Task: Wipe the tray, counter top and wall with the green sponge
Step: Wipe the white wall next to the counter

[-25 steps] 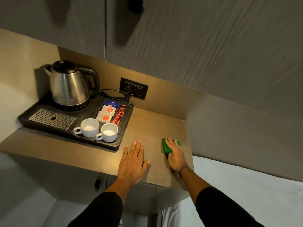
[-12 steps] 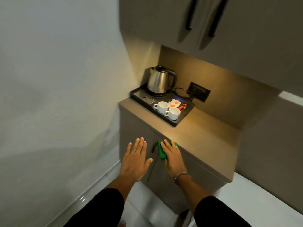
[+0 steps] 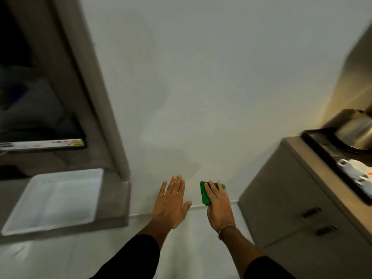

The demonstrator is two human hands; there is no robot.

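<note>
The green sponge (image 3: 208, 193) sits just right of the frame's centre, low down, under the right hand (image 3: 218, 204). That hand lies flat over it with the fingers stretched out and close together, pressing on it rather than curled around it; the sponge's left edge and far right corner show past the fingers. A thin bracelet (image 3: 226, 228) circles the right wrist. Just to the left, apart from the sponge, the left hand (image 3: 171, 204) is spread open, palm forward, thumb out toward the right hand, holding nothing. Both forearms end in dark sleeves (image 3: 128, 260) at the bottom of the frame.

Behind the hands a plain pale wall (image 3: 201, 77) fills the middle and top of the frame. Whether the sponge actually touches it cannot be told. A light line where wall meets floor runs across just behind the hands.

At the right edge stands a brown cabinet (image 3: 291, 208) with two dark handles on its front. On its counter top (image 3: 314, 158) lies a black tray (image 3: 322, 143) carrying a blurred steel kettle (image 3: 356, 129) and white cups (image 3: 354, 170).

In the lower left a white rectangular tray (image 3: 54, 200) rests on a grey ledge (image 3: 114, 202), and above it, in the upper left, is a dark screen (image 3: 36, 97) in a grey-brown frame.
</note>
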